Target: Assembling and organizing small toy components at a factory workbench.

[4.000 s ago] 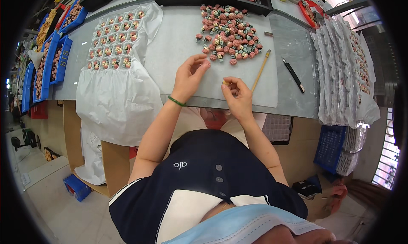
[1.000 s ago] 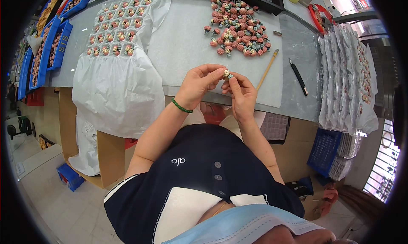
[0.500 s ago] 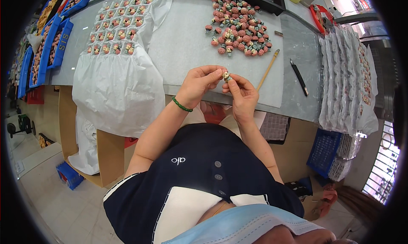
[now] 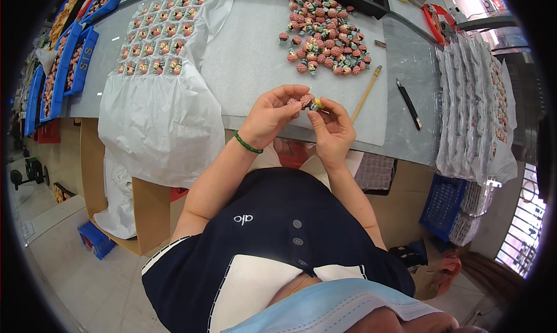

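A small figurine (image 4: 308, 101) with pink bumpy hair and a grey-green body is held between my two hands, above the near edge of the white sheet. My left hand (image 4: 277, 112) pinches its pink head between thumb and fingers. At the body end, where a bit of yellow shows, the fingertips of my right hand (image 4: 333, 128) close on it. Beyond my hands lies a heap of similar pink-haired figurines (image 4: 331, 40). To the left, a clear compartment tray (image 4: 152, 40) holds rows of figurines on thin white wrapping.
A wooden stick tool (image 4: 366, 94) and a black craft knife (image 4: 409, 105) lie to the right. Stacked clear trays (image 4: 464, 112) stand at the right edge. Blue bins (image 4: 81, 60) of parts sit at far left. A black tray (image 4: 371, 6) is at the back.
The figurine has been turned in my fingers: its face showed before, and now the pink back of its hair does. My right fingers have shifted slightly around the body.
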Tool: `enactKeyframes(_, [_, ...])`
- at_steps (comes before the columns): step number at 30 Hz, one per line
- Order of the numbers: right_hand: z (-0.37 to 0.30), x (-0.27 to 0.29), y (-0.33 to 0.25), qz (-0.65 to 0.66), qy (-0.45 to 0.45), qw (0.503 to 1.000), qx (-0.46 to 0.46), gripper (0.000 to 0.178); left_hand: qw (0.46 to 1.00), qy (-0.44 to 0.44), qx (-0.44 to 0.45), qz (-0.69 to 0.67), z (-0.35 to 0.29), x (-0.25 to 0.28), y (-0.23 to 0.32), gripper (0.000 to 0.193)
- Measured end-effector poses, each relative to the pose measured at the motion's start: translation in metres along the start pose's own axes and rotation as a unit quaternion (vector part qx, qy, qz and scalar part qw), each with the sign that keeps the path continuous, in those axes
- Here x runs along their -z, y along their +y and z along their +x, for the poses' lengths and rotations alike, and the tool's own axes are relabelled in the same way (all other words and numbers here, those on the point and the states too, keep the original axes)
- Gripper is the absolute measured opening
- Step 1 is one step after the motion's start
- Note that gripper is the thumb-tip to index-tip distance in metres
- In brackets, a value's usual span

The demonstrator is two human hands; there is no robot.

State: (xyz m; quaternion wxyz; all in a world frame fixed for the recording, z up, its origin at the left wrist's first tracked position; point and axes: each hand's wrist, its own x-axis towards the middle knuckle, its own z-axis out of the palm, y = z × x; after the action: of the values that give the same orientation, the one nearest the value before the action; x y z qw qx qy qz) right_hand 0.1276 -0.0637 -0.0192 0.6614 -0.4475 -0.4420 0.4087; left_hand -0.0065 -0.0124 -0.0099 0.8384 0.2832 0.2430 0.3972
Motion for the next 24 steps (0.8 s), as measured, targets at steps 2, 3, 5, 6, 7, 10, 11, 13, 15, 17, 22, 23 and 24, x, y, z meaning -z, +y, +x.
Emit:
enactKeyframes(2, [-0.001, 0.000, 0.003, 0.000, 0.005, 1.000, 0.012, 0.031, 1.000, 0.019, 0.007, -0.014, 0.000, -0.003, 0.001, 0.032])
enactKeyframes(3, [-0.001, 0.000, 0.005, 0.000, 0.010, 1.000, 0.024, 0.032, 1.000, 0.019, 0.007, -0.014, 0.000, -0.002, 0.001, 0.032])
enactKeyframes(5, [0.000, -0.002, 0.001, 0.009, 0.018, 1.000, 0.017, 0.031, 1.000, 0.002, 0.012, -0.009, 0.000, 0.000, -0.001, 0.031])
enactKeyframes(6, [0.000, -0.003, 0.000, 0.019, 0.026, 0.999, 0.011, 0.030, 1.000, 0.002, 0.011, -0.009, 0.000, 0.000, -0.001, 0.031])
enactKeyframes(7, [0.000, -0.002, 0.000, 0.019, 0.026, 0.999, 0.011, 0.030, 1.000, 0.005, 0.011, -0.006, 0.000, 0.000, -0.002, 0.030])
enactKeyframes(10, [0.000, 0.001, 0.000, 0.015, 0.021, 0.999, -0.020, 0.026, 1.000, 0.019, 0.015, 0.016, -0.002, -0.004, 0.000, 0.029])
enactKeyframes(11, [-0.001, 0.002, 0.001, 0.001, 0.012, 1.000, -0.019, 0.024, 0.999, 0.030, 0.021, 0.034, -0.002, -0.005, 0.001, 0.029])
enactKeyframes(13, [-0.001, 0.002, 0.002, -0.013, 0.003, 1.000, -0.017, 0.022, 0.999, 0.028, 0.020, 0.033, -0.002, -0.004, 0.001, 0.029])
enactKeyframes(15, [0.000, 0.000, 0.002, -0.015, 0.008, 1.000, 0.004, 0.020, 0.999, 0.027, 0.019, 0.031, -0.002, -0.004, 0.001, 0.028])
enactKeyframes(17, [0.000, -0.003, -0.005, 0.000, 0.018, 0.999, -0.032, 0.019, 0.998, 0.035, 0.036, 0.041, -0.002, -0.003, 0.002, 0.028])
enactKeyframes(22, [0.006, -0.005, -0.010, 0.073, 0.048, 0.985, -0.150, 0.016, 0.997, 0.057, 0.037, 0.040, -0.004, -0.004, 0.002, 0.026])
enactKeyframes(23, [0.006, -0.003, -0.008, 0.096, 0.046, 0.978, -0.181, 0.016, 0.996, 0.060, 0.036, 0.052, -0.004, -0.003, 0.001, 0.024])
enactKeyframes(24, [0.006, -0.001, -0.007, 0.120, 0.045, 0.969, -0.211, 0.017, 0.996, 0.060, 0.036, 0.052, -0.003, -0.003, 0.001, 0.024])
